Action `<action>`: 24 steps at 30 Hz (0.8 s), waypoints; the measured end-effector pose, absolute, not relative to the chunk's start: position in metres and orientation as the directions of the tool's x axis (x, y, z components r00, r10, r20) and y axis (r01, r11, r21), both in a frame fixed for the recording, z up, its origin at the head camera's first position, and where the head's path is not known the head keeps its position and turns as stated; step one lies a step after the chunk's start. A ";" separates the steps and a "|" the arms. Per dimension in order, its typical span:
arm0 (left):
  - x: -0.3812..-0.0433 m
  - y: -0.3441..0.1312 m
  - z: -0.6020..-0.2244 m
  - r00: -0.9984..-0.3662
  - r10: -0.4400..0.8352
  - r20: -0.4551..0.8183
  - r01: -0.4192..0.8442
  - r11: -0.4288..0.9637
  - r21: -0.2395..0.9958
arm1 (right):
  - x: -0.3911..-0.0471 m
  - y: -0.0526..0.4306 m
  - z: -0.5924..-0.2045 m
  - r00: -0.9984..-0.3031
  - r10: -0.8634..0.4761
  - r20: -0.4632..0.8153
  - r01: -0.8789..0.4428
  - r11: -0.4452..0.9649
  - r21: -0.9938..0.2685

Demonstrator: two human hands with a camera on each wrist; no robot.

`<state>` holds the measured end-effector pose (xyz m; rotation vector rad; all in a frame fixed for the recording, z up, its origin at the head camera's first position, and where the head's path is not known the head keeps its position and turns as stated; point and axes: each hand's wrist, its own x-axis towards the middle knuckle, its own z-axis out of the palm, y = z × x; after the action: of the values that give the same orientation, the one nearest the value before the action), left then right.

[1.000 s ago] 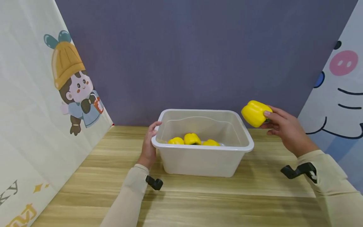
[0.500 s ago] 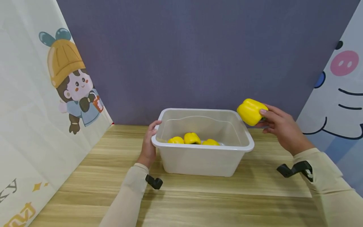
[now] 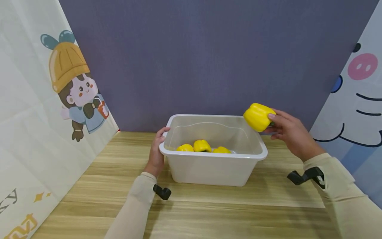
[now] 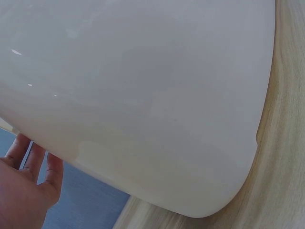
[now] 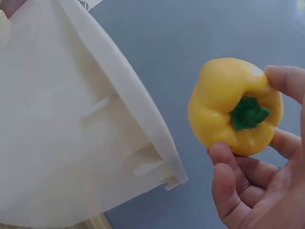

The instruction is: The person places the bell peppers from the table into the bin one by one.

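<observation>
My right hand (image 3: 290,132) pinches a yellow bell pepper (image 3: 258,117) between thumb and fingers, up at the right rim of a whitish plastic bin (image 3: 209,169). In the right wrist view the pepper's green stem (image 5: 249,113) faces the camera. On the bin's left side my left hand (image 3: 156,152) grips the rim, fingers over its edge. The left wrist view shows that hand's fingers (image 4: 52,174) at the bin's wall (image 4: 157,105). Inside the bin lie three more yellow peppers (image 3: 202,146), partly hidden by the front rim.
The bin stands on a wood-grain table (image 3: 191,215). Behind it rises a grey-blue panel (image 3: 209,59). Printed cartoon sheets hang on the left (image 3: 24,99) and right (image 3: 352,116). A black wrist mount (image 3: 307,176) juts from the right sleeve.
My right hand has moved left with the pepper, from beside the bin to overlapping its right rim in the head view. The left hand and the bin stay where they were.
</observation>
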<state>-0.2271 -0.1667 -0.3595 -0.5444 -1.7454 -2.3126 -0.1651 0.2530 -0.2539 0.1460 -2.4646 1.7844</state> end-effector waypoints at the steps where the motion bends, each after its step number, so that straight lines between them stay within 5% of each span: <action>1: -0.227 -0.167 -0.359 -0.914 0.066 0.401 0.368 -0.286 0.885 | -0.165 0.252 -0.253 -0.991 -0.025 0.132 -0.134 0.314 -0.940; 13: -0.228 -0.164 -0.359 -0.912 0.057 0.405 0.371 -0.299 0.879 | -0.172 0.245 -0.248 -0.989 -0.076 0.126 -0.143 0.296 -0.944; 24: -0.227 -0.163 -0.359 -0.914 0.057 0.402 0.369 -0.296 0.881 | -0.184 0.239 -0.244 -0.975 -0.214 0.063 -0.080 0.072 -0.994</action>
<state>-0.2271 -0.1634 -0.3595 -0.5384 -1.7292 -2.3188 -0.1843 0.2385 -0.2444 0.3269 -2.3698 2.1861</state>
